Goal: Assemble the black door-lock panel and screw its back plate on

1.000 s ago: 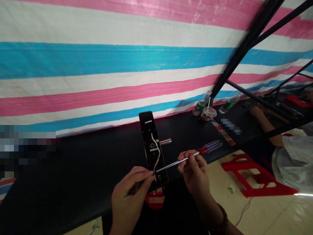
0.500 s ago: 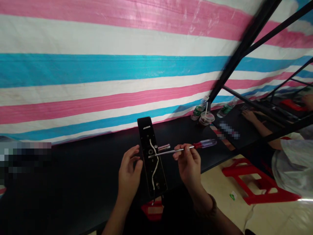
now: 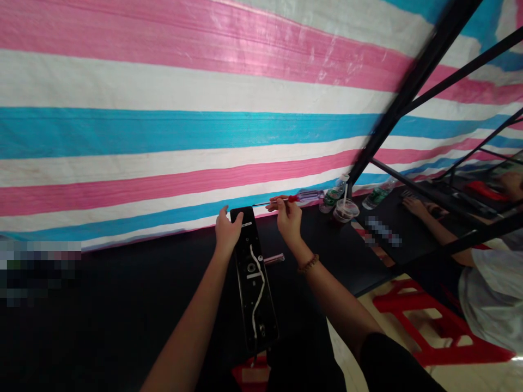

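Note:
A long black panel (image 3: 267, 321) lies on the black table, its inner face up, with a white cable (image 3: 262, 283) running along it. My left hand (image 3: 227, 234) is at the far left corner, thumb on the face and fingers beyond the left edge. Between the fingers of my right hand (image 3: 289, 220) is a screwdriver (image 3: 308, 196) with a red and clear purple handle, pinched along its shaft. Its tip points left, close to the panel's far right corner; contact cannot be made out. A clear pinkish handle (image 3: 274, 259) sticks out beside the panel's right edge.
A plastic cup with a straw (image 3: 345, 210) and a water bottle (image 3: 332, 197) stand at the back right. Black frame bars (image 3: 382, 130) slope beside them. Another person's hand (image 3: 414, 206) rests on the neighbouring table. A red stool (image 3: 441, 348) stands below, and a striped sheet (image 3: 163, 130) hangs behind.
Both hands have moved away from me to the panel's far end. The screwdriver went along in my right hand. My left thumb now lies on the panel.

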Action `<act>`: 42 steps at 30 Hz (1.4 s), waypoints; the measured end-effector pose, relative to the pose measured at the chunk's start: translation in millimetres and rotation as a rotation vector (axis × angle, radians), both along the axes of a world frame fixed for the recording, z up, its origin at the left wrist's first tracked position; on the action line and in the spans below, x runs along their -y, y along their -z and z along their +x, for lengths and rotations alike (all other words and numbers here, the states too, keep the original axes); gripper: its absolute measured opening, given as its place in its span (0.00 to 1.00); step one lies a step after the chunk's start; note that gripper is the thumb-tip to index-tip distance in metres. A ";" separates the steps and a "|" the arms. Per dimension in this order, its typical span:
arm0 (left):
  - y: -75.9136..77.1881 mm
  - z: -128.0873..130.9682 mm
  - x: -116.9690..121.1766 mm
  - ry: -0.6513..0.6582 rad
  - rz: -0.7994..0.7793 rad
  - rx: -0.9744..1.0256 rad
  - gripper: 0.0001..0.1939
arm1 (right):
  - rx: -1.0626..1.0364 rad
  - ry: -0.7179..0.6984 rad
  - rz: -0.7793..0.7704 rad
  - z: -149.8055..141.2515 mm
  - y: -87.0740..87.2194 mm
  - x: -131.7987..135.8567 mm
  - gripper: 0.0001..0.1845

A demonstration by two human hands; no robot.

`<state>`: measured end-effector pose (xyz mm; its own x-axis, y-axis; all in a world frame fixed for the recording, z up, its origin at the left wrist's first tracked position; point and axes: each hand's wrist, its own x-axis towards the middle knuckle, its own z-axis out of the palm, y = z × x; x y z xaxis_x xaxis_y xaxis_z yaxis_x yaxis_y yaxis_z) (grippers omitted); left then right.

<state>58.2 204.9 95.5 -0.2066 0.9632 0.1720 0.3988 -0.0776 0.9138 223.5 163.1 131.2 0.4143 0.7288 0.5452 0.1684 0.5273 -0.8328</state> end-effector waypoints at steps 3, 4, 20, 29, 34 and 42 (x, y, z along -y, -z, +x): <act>15.5 3.1 -13.1 0.020 -0.060 0.005 0.26 | 0.060 -0.041 -0.057 -1.0 11.3 -11.1 0.16; 19.2 3.8 -13.8 0.019 -0.060 0.007 0.24 | 0.073 -0.049 -0.065 -1.3 14.1 -13.0 0.16; 28.1 5.4 -10.2 0.007 -0.033 0.025 0.22 | 0.278 -0.074 -0.062 1.3 14.9 -15.0 0.15; 29.3 4.7 -10.3 -0.001 -0.028 0.036 0.21 | 0.323 -0.102 -0.097 2.2 1.6 -20.3 0.15; 31.4 5.2 -10.7 0.004 -0.020 0.042 0.22 | 0.270 -0.182 -0.137 -0.3 -16.9 -38.3 0.14; 33.0 4.4 -13.0 0.022 -0.028 0.075 0.20 | 0.244 -0.406 -0.172 -11.8 -25.3 -55.2 0.08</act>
<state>62.6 217.9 62.5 -0.1963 0.9720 0.1296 0.3275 -0.0596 0.9430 211.7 218.3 156.5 -0.0464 0.8926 0.4485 0.1790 0.4492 -0.8753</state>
